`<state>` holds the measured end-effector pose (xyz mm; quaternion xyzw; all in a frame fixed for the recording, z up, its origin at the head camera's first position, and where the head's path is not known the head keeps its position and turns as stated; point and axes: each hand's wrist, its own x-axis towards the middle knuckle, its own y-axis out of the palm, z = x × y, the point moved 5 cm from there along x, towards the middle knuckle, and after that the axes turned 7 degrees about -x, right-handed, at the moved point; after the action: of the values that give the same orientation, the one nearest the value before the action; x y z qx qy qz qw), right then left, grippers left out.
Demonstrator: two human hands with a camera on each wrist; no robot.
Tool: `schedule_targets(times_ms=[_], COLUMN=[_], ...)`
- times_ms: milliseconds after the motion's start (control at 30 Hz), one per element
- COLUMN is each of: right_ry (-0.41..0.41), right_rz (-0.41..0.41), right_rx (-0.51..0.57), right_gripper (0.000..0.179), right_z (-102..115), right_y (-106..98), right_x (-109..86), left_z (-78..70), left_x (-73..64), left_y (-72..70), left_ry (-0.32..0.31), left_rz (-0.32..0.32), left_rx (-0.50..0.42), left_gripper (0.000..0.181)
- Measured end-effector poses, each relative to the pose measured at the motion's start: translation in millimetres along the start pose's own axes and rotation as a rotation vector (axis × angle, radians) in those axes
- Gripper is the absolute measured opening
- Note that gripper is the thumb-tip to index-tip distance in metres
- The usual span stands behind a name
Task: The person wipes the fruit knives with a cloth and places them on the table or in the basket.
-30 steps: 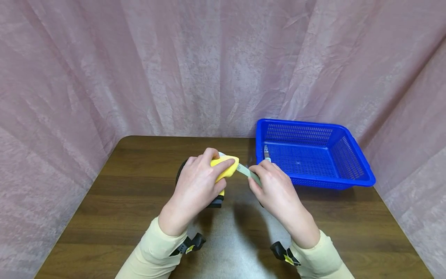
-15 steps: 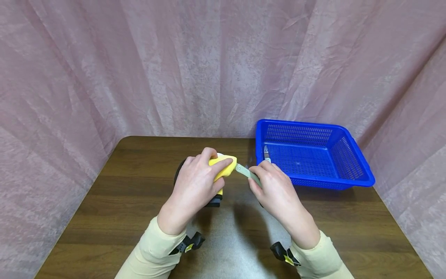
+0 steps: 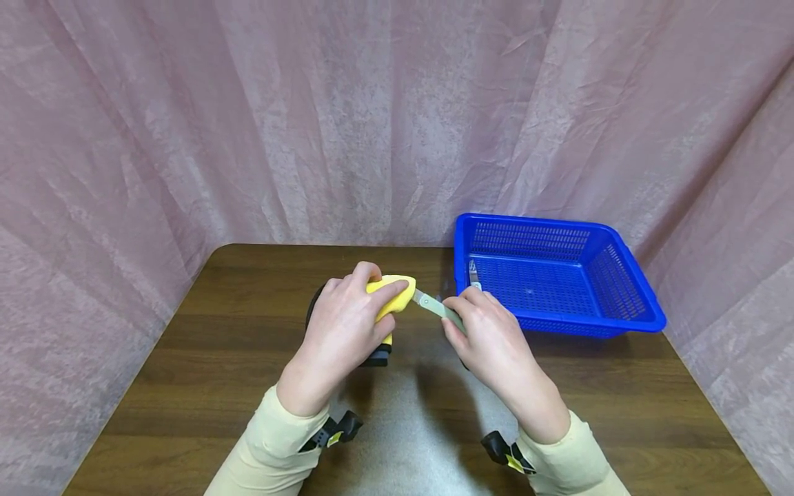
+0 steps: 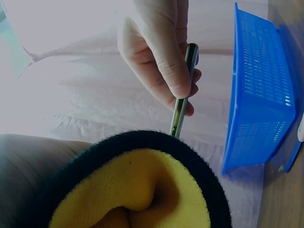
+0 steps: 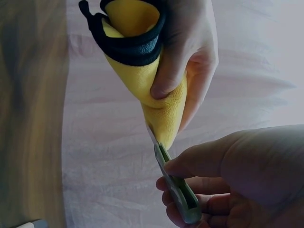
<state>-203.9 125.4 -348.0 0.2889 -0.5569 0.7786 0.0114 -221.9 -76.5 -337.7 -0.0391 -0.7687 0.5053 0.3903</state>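
My left hand grips a yellow cloth with black edging, bunched up, with the index finger laid along its top. The cloth is pinched around the blade of a folding knife, so only a short stretch of metal shows. My right hand holds the knife by its pale green handle. In the right wrist view the thumb lies on the slotted handle, and the blade runs up into the cloth. From the left wrist the cloth's black edge hides the blade.
A blue perforated basket stands at the back right of the wooden table. Just inside its left end lies a narrow tool with a silvery end, partly behind my right hand. A pink curtain hangs behind the table.
My left hand and the cloth have slid slightly left, away from the right hand, and a bit more of the blade shows. My right hand with the knife has stayed almost still.
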Motion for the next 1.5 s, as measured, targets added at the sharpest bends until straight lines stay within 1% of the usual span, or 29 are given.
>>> schedule_targets(times_ms=[733,1500], right_ry=[-0.022,-0.005], right_rz=[-0.015,0.003], right_rx=[-0.021,-0.016], right_gripper=[0.011,0.012], right_z=[0,-2], right_y=[-3,-5], right_x=[-1.8,-2.9], left_z=[11.2,21.3], left_x=[-0.1,-1.1], left_y=[-3.0,-5.9], left_ry=[-0.062,-0.119], left_rz=[0.008,0.009], left_rx=[-0.026,-0.027], left_gripper=[0.055,0.054])
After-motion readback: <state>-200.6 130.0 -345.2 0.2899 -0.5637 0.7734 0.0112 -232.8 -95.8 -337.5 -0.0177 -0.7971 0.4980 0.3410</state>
